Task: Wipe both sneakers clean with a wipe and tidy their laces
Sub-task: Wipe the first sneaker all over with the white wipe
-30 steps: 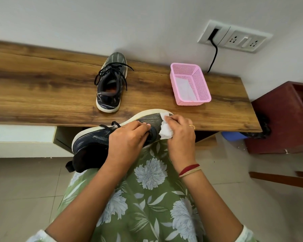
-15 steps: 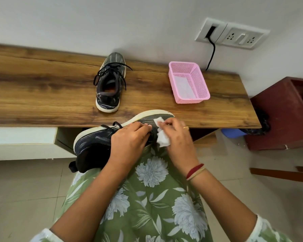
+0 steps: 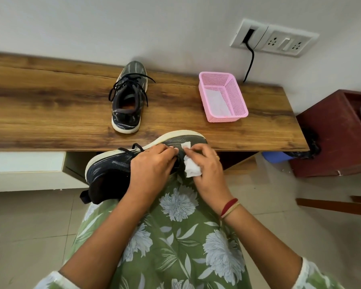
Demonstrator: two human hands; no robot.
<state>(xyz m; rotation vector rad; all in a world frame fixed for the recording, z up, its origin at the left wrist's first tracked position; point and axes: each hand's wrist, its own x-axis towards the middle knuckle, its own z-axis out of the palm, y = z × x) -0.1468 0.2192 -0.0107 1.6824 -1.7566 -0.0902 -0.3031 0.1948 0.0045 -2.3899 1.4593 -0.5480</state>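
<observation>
Left grip (image 3: pixel 152 165): clasps sneaker (image 3: pixel 113 170) on lap, sole toward bench (image 3: pixel 50 113) front edge.
Right grip (image 3: pixel 208 165): pinches wipe (image 3: pixel 192 168) at its toe.
Other sneaker (image 3: pixel 128 101): on bench, heel near front edge.

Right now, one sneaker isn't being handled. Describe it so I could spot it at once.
Find the long wooden shelf against the white wall. On it, left of the pink basket, stands a dark sneaker, heel toward the camera, black laces loose. Unlike its twin on the lap, gripped by the left hand while the right hand holds a wipe to it, nobody touches it.
</observation>
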